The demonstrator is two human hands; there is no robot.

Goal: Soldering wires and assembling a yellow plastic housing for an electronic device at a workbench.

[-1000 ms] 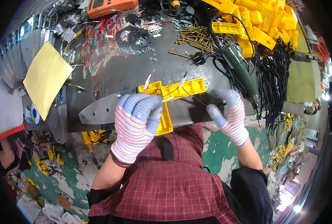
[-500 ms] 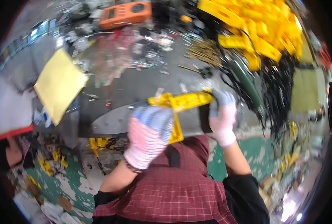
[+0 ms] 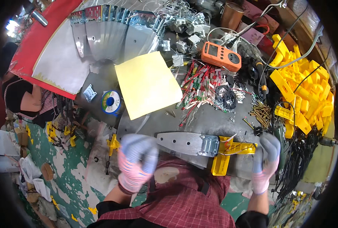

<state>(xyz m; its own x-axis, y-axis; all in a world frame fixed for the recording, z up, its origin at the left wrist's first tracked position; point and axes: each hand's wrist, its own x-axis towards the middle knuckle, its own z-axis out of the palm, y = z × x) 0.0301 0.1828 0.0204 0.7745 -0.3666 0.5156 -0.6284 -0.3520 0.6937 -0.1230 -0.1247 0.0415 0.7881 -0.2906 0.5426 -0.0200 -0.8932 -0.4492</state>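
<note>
Square yellow paper sheet (image 3: 150, 85) beyond left hand (image 3: 138, 159); black cable bundle (image 3: 300, 161) right of right hand (image 3: 267, 161). Left hand now clear of yellow plastic handle (image 3: 221, 162); both grips: cannot tell.

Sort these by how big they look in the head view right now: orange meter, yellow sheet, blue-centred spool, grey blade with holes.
Largest to smallest:
1. Yellow sheet
2. Grey blade, long but narrow
3. Orange meter
4. Blue-centred spool

Open side up, a yellow plastic T-shaped handle shell (image 3: 220, 166) (thin wires (image 3: 230, 138) cross it) lies at the near edge of the table (image 3: 150, 124), a gray, holed metal plate (image 3: 181, 143) meeting its left side.
</note>
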